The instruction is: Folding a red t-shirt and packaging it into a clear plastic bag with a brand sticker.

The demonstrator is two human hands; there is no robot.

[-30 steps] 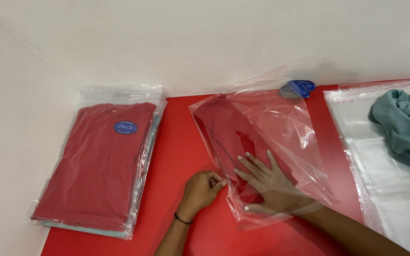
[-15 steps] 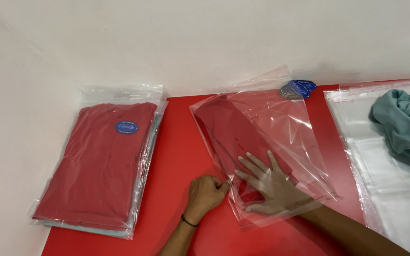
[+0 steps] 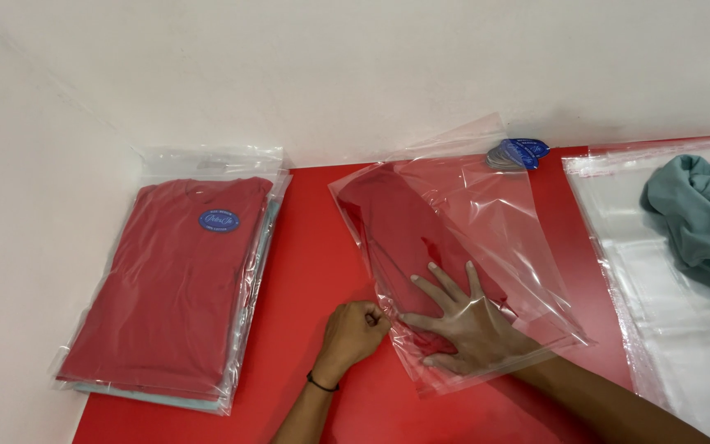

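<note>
Here the right hand (image 3: 463, 325) lies flat, fingers spread, inside a glossy clear plastic bag (image 3: 486, 230) on a folded red shirt (image 3: 396, 222); the left hand (image 3: 353, 330), fisted, pinches the bag's crinkled edge just beside it.

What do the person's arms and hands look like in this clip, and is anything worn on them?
Both forearms are bare, with no sleeves showing. The left hand has a thin black band round its wrist. The right hand shows through clear plastic, with no glove; whether it wears a ring cannot be told. No watch shows.
</note>
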